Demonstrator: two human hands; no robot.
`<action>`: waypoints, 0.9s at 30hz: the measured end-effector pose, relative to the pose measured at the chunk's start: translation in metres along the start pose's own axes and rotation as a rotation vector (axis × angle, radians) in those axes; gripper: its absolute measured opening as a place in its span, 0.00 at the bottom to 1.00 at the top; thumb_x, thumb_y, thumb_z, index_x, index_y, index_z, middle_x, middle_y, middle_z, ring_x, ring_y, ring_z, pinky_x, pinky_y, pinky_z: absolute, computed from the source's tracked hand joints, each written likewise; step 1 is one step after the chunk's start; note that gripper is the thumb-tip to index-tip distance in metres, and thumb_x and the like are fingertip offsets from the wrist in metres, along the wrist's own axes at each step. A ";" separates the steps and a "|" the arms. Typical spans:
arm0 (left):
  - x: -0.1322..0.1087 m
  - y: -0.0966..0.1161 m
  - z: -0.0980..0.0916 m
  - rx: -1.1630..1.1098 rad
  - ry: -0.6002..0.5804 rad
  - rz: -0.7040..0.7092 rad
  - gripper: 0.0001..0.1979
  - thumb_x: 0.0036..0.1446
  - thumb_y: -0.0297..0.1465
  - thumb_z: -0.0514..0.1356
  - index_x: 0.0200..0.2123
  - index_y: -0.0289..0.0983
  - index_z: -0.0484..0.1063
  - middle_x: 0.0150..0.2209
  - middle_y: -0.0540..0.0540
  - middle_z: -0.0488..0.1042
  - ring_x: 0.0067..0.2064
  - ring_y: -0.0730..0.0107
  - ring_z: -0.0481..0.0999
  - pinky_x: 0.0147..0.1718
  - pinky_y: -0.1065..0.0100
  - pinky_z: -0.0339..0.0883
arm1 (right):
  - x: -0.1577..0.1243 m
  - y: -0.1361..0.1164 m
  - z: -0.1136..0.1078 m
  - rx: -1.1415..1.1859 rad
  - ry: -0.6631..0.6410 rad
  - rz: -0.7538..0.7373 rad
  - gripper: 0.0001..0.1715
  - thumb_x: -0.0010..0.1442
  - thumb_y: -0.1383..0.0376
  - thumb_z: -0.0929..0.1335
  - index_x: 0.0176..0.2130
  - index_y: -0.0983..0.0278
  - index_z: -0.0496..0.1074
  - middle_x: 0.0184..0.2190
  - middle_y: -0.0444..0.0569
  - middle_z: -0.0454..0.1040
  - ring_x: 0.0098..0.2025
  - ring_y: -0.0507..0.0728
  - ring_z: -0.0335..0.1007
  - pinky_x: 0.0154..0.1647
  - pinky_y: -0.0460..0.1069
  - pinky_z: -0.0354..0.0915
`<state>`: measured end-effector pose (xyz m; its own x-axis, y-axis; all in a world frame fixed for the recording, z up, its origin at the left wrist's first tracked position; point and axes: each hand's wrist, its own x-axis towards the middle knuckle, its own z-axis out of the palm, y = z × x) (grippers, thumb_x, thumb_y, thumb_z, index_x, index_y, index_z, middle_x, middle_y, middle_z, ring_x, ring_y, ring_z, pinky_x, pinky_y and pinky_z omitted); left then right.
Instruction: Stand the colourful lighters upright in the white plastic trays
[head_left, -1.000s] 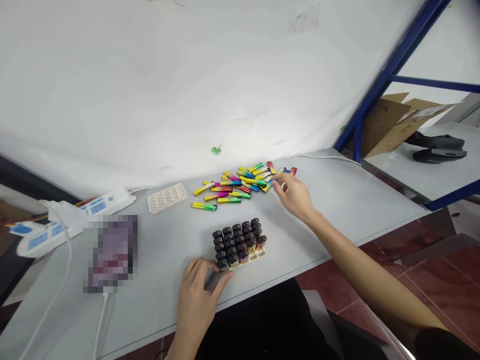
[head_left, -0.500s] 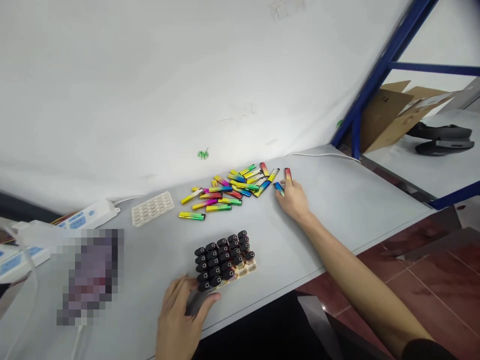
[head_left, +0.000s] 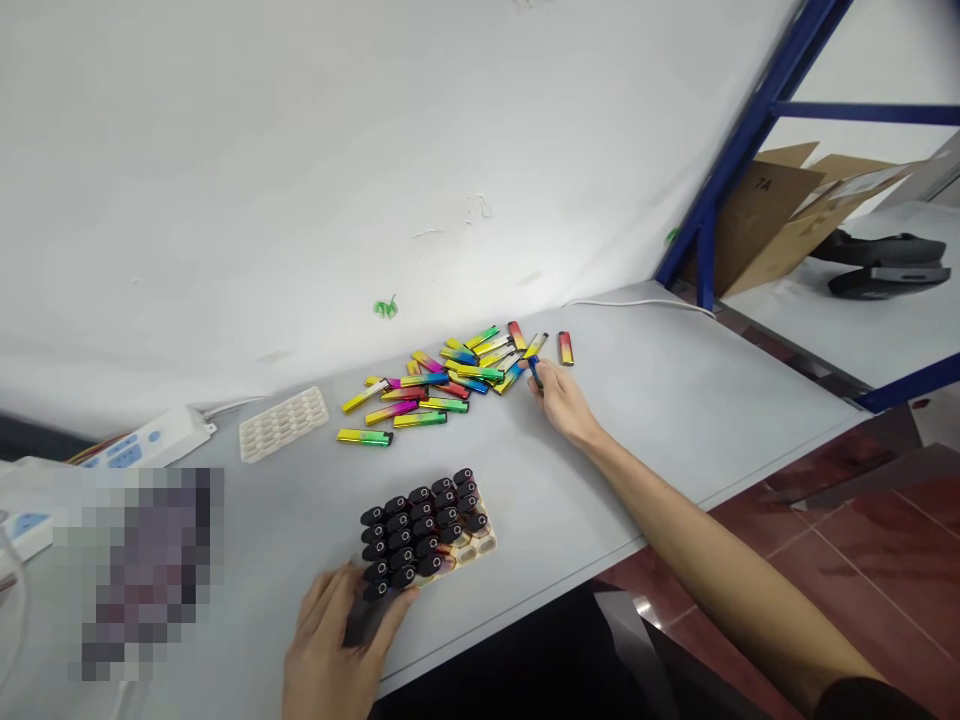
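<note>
While the left hand [head_left: 330, 640] holds thumb and fingers spread about the near-left corner of the lighter tray [head_left: 487, 545], the right hand [head_left: 564, 402] pinches a blue lighter [head_left: 534, 373] beyond the tray's far-right corner. Loose metallic lighters [head_left: 444, 405] lie behind the tray; a pale slotted holder [head_left: 285, 424] lies behind and left of it.
</note>
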<state>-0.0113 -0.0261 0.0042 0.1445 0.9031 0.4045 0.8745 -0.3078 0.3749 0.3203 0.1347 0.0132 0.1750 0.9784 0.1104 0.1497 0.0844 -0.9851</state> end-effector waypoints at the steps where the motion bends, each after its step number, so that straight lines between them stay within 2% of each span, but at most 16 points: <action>1: 0.000 0.000 0.000 0.003 -0.001 -0.001 0.17 0.62 0.50 0.57 0.41 0.43 0.70 0.37 0.49 0.75 0.39 0.61 0.75 0.36 0.64 0.68 | 0.000 0.000 0.001 0.032 -0.012 0.014 0.22 0.66 0.46 0.59 0.41 0.60 0.66 0.27 0.42 0.65 0.22 0.50 0.57 0.19 0.45 0.55; 3: -0.001 -0.001 0.001 0.014 0.001 -0.006 0.18 0.61 0.50 0.57 0.41 0.43 0.70 0.37 0.49 0.75 0.39 0.61 0.75 0.36 0.64 0.68 | -0.001 -0.003 0.002 0.100 -0.021 0.037 0.23 0.63 0.44 0.63 0.45 0.59 0.62 0.29 0.42 0.69 0.24 0.51 0.62 0.18 0.45 0.58; 5: -0.002 -0.001 0.001 0.022 0.006 -0.003 0.18 0.61 0.51 0.57 0.41 0.43 0.70 0.37 0.49 0.75 0.39 0.62 0.75 0.36 0.65 0.68 | -0.002 -0.008 0.002 0.192 -0.046 0.063 0.26 0.59 0.44 0.67 0.47 0.56 0.58 0.28 0.39 0.69 0.24 0.52 0.66 0.18 0.44 0.60; 6: -0.002 -0.001 0.001 0.024 0.009 0.002 0.18 0.62 0.51 0.57 0.41 0.43 0.69 0.37 0.49 0.74 0.39 0.62 0.75 0.36 0.65 0.68 | -0.002 -0.010 0.002 0.229 -0.056 0.074 0.27 0.57 0.44 0.69 0.46 0.55 0.56 0.24 0.37 0.67 0.23 0.52 0.64 0.18 0.44 0.59; 8: -0.001 0.000 0.000 0.024 0.013 0.012 0.18 0.62 0.50 0.57 0.41 0.43 0.69 0.37 0.49 0.74 0.39 0.62 0.75 0.35 0.65 0.68 | -0.003 -0.013 0.000 0.283 -0.069 0.110 0.26 0.56 0.45 0.71 0.42 0.55 0.57 0.19 0.33 0.59 0.18 0.49 0.56 0.16 0.42 0.54; 10: 0.001 0.001 -0.001 0.020 0.015 0.022 0.17 0.62 0.50 0.56 0.41 0.43 0.69 0.36 0.49 0.75 0.39 0.63 0.75 0.35 0.66 0.68 | -0.003 -0.015 -0.001 0.331 -0.085 0.176 0.24 0.58 0.43 0.69 0.38 0.57 0.61 0.18 0.33 0.52 0.16 0.47 0.45 0.15 0.41 0.46; 13: 0.002 0.002 -0.001 0.013 0.015 0.026 0.17 0.62 0.50 0.57 0.41 0.43 0.70 0.36 0.49 0.75 0.38 0.63 0.75 0.35 0.66 0.68 | -0.001 -0.015 -0.003 0.400 -0.076 0.275 0.32 0.61 0.37 0.62 0.27 0.61 0.62 0.17 0.35 0.47 0.16 0.46 0.37 0.15 0.43 0.39; 15: 0.001 0.001 -0.001 0.016 0.010 0.021 0.17 0.62 0.50 0.57 0.41 0.43 0.70 0.36 0.49 0.75 0.38 0.63 0.75 0.35 0.66 0.68 | 0.000 -0.015 -0.003 0.417 -0.042 0.308 0.35 0.61 0.37 0.60 0.21 0.61 0.57 0.15 0.35 0.44 0.16 0.46 0.35 0.15 0.44 0.37; 18: 0.000 0.000 0.000 0.026 0.003 0.009 0.17 0.62 0.50 0.57 0.40 0.43 0.70 0.36 0.49 0.75 0.39 0.62 0.75 0.35 0.65 0.69 | 0.001 -0.014 -0.002 0.409 0.006 0.344 0.34 0.64 0.42 0.60 0.18 0.60 0.52 0.14 0.36 0.42 0.15 0.46 0.33 0.15 0.45 0.35; 23: 0.000 0.000 0.000 0.022 -0.025 -0.032 0.18 0.61 0.50 0.57 0.40 0.43 0.71 0.37 0.48 0.75 0.40 0.62 0.76 0.36 0.65 0.69 | 0.001 -0.017 -0.001 0.412 0.043 0.353 0.30 0.66 0.49 0.57 0.17 0.60 0.50 0.13 0.36 0.42 0.14 0.47 0.33 0.15 0.46 0.34; 27: 0.000 0.000 0.000 0.009 -0.021 -0.055 0.19 0.60 0.52 0.57 0.39 0.42 0.72 0.37 0.48 0.75 0.40 0.60 0.76 0.36 0.64 0.70 | 0.000 -0.021 -0.001 0.409 0.050 0.363 0.31 0.65 0.47 0.58 0.18 0.60 0.50 0.13 0.36 0.41 0.15 0.46 0.33 0.16 0.46 0.34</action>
<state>-0.0110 -0.0266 0.0044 0.1054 0.9248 0.3656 0.8857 -0.2545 0.3883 0.3178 0.1326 0.0337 0.1925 0.9489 -0.2499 -0.3181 -0.1806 -0.9307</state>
